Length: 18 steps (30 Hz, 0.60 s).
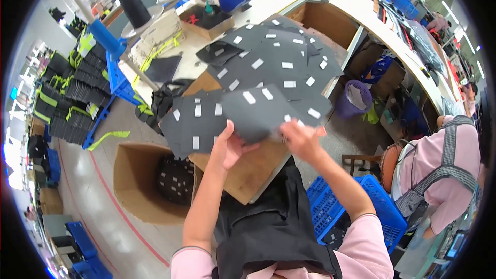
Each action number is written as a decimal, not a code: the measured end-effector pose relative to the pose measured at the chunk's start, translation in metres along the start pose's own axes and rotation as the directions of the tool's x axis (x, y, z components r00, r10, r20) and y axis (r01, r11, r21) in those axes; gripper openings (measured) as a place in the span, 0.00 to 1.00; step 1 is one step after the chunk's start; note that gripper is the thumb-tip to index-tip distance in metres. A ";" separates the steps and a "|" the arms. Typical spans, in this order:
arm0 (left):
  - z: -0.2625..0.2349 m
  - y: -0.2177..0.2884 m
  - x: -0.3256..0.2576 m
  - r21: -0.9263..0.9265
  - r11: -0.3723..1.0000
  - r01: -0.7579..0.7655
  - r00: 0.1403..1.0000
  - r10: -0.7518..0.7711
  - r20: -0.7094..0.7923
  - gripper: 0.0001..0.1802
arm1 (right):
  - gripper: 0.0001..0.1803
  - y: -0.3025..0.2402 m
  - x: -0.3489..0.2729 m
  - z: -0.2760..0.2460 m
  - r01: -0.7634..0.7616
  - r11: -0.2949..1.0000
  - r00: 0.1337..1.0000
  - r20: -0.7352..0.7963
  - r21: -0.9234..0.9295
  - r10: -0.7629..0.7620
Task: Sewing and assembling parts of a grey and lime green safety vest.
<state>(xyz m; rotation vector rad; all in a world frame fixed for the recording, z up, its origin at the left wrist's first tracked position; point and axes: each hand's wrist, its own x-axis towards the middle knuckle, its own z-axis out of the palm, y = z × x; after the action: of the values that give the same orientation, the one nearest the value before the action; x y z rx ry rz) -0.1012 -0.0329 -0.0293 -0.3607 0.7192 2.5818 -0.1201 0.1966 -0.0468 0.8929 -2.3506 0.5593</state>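
Observation:
Many dark grey fabric pieces [268,57], each with a small white label, lie spread and overlapping on a wooden table [248,170]. My left hand [227,147] pinches the near edge of one dark grey piece [253,113] from below. My right hand [302,139] grips the same piece at its right near corner. The piece is lifted slightly off the pile. Another grey piece [194,119] lies just left of my left hand.
A cardboard box [137,186] holding more labelled grey pieces stands on the floor at left. A blue plastic crate [336,206] sits at right. A person in pink [444,175] sits at far right. Black thread cones [135,8], a purple bin [354,98] and stacked dark bundles [67,103] surround the table.

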 end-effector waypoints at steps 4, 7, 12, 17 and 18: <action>-0.026 -0.010 0.012 0.431 0.902 0.008 0.967 0.103 -0.233 0.26 | 0.12 -0.043 -0.048 -0.001 0.154 0.985 0.982 0.103 0.075 -0.161; -0.053 -0.016 0.021 0.377 0.922 -0.085 0.951 0.188 -0.244 0.20 | 0.14 -0.026 -0.050 0.031 0.083 0.987 0.986 0.135 0.136 -0.102; -0.044 -0.015 0.030 0.439 0.829 -0.346 0.792 0.509 -0.337 0.17 | 0.20 -0.020 -0.056 0.045 -0.254 0.901 0.966 0.131 0.353 0.221; -0.004 0.007 0.019 0.484 0.717 -0.501 0.690 0.669 -0.276 0.16 | 0.20 0.000 -0.038 0.056 -0.616 0.474 0.723 0.213 0.629 0.657; -0.002 0.010 0.014 0.490 0.711 -0.504 0.686 0.674 -0.273 0.16 | 0.22 -0.002 -0.030 0.055 -0.612 0.506 0.733 0.194 0.608 0.652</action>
<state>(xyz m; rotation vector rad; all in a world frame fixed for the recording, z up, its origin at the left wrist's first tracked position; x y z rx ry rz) -0.1181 -0.0374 -0.0319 -0.6834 1.7425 2.8739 -0.1198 0.1789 -0.1072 0.1719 -2.3999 1.7604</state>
